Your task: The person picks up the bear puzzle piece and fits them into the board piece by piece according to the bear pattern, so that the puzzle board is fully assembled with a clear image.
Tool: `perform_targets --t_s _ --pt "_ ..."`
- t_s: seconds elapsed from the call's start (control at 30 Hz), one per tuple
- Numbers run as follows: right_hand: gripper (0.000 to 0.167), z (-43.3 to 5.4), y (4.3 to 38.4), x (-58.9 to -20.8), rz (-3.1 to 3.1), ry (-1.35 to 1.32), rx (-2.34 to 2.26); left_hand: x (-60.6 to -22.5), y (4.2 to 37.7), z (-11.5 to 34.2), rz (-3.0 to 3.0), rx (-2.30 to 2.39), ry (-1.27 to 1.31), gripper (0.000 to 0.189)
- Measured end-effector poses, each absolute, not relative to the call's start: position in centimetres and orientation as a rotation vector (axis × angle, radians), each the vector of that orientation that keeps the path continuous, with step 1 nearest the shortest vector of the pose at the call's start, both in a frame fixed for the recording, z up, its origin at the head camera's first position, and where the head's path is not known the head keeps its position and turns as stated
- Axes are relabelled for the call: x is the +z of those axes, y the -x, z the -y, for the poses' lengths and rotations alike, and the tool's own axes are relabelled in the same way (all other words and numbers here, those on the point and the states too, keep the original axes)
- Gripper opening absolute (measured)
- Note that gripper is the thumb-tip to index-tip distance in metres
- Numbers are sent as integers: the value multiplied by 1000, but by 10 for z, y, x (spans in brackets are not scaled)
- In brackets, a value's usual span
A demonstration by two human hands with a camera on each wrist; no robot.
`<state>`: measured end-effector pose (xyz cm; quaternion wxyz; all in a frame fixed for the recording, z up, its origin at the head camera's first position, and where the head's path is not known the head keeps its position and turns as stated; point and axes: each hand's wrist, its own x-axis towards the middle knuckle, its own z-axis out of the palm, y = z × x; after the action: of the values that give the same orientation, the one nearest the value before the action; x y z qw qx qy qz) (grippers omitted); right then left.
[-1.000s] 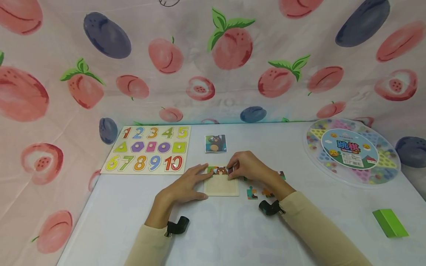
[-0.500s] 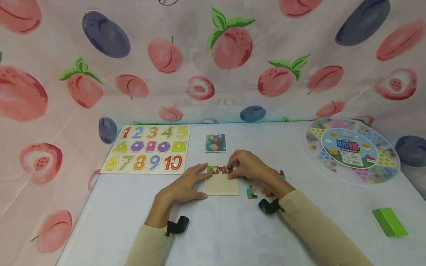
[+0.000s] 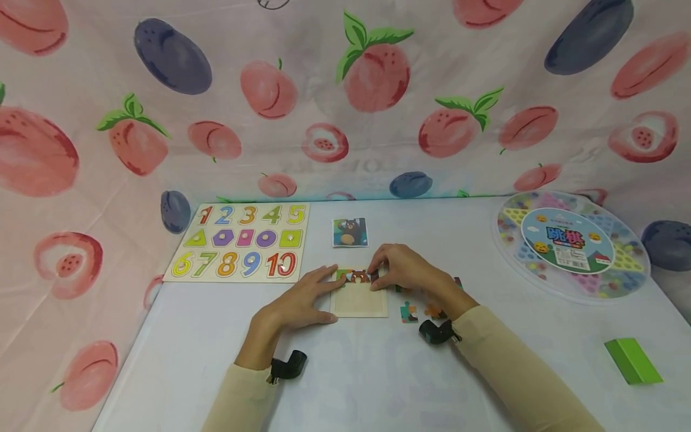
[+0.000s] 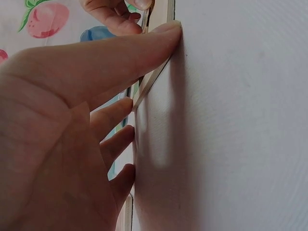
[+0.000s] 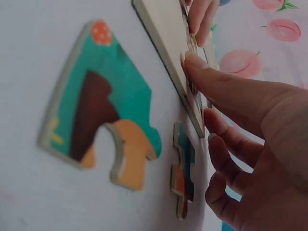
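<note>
A small wooden puzzle tray (image 3: 358, 301) lies on the white table, its lower part bare wood. Along its top edge sit jigsaw pieces with a brown bear's face (image 3: 358, 276). My left hand (image 3: 297, 300) steadies the tray from the left, thumb at the lower corner and forefinger extended over the top row. At the upper right corner, my right hand (image 3: 405, 273) pinches a jigsaw piece between thumb and forefinger; the fingers mostly hide it. Loose jigsaw pieces (image 3: 408, 312) lie right of the tray, partly under the right wrist; the right wrist view shows a teal and brown piece (image 5: 101, 110) up close.
Above the tray lies a bear picture card (image 3: 349, 233). A number and shape board (image 3: 303, 252) is at the back left, a round Chinese checkers box (image 3: 567, 243) at the back right. A green block (image 3: 633, 361) stands near the right edge. Fruit-patterned cloth hangs behind.
Both hands keep nearly the same place on the tray. The right forearm has shifted very slightly over the loose pieces.
</note>
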<state>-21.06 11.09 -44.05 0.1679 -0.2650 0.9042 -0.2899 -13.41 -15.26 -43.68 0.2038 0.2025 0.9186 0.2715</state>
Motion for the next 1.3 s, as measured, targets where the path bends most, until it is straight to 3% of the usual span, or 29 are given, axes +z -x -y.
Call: perform_targets --t_s 1.3 --pt "31 -107 210 -438 -2613 723 -717 -437 136 156 -2534 826 -571 77"
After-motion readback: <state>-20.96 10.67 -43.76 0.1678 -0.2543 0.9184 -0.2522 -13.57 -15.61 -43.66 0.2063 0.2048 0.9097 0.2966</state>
